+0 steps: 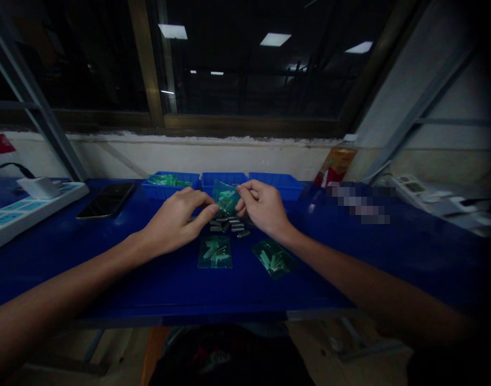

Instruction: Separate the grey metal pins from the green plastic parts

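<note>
A small clear-green plastic bag point(228, 196) with short pale pieces inside is held up between my hands. My right hand point(265, 206) is closed, pinching the bag at its right edge. On the opposite side, my left hand point(180, 219) has its thumb and forefinger together at the bag's left edge. Just below lies a pile of short metal cylinders point(231, 224), partly covered by the bag and hands. Two more filled green bags lie flat nearer to me: the left bag point(215, 252) and the right bag point(272, 259), next to my right forearm.
Three blue bins line the back: the left bin point(148, 190) holds green bags, beside the middle bin point(213, 176) and right bin point(287, 185). A phone point(106, 201) and power strip point(36, 206) lie left on the blue table point(168, 289). A red-yellow packet point(336, 166) stands back right.
</note>
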Action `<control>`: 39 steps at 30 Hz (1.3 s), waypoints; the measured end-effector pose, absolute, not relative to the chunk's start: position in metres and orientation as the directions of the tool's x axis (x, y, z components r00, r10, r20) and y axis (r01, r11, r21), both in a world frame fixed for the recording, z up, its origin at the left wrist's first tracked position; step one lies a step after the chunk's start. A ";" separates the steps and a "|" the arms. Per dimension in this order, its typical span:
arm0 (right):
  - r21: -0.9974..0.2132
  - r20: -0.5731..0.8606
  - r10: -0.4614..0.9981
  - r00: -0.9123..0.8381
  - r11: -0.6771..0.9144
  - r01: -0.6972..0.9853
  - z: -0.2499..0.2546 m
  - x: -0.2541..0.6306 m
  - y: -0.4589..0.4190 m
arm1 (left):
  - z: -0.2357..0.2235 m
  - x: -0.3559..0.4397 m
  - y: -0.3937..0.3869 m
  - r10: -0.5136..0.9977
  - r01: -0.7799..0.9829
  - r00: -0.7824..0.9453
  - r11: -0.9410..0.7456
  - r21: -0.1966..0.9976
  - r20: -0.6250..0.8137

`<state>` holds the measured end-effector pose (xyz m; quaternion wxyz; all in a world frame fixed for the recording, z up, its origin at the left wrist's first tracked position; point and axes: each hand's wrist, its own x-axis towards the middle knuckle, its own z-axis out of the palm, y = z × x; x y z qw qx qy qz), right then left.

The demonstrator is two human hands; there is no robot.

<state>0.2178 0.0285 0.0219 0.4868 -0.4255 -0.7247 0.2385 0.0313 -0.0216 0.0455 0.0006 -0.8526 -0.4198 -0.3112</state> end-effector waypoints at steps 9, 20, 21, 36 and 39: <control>-0.449 0.710 0.623 -0.328 0.760 0.471 0.027 0.210 -0.009 | 0.035 0.028 -0.002 0.966 0.270 0.214 -0.205 0.941 0.149; -0.894 0.350 0.893 -0.282 0.408 0.184 0.022 0.210 0.014 | 0.031 0.025 -0.010 0.582 0.581 0.447 -0.766 0.274 0.679; -0.934 0.290 0.913 -0.287 0.335 0.125 0.022 0.210 0.017 | 0.030 0.025 -0.010 0.537 0.581 0.502 -0.790 0.196 0.678; -0.997 0.023 0.920 -0.392 0.049 0.058 0.021 0.206 0.012 | 0.023 0.021 0.002 0.408 0.556 0.347 -0.815 0.165 0.844; -0.999 0.053 0.927 -0.372 0.048 -0.023 0.025 0.208 0.012 | 0.025 0.022 0.000 0.427 0.563 0.364 -0.809 0.170 0.828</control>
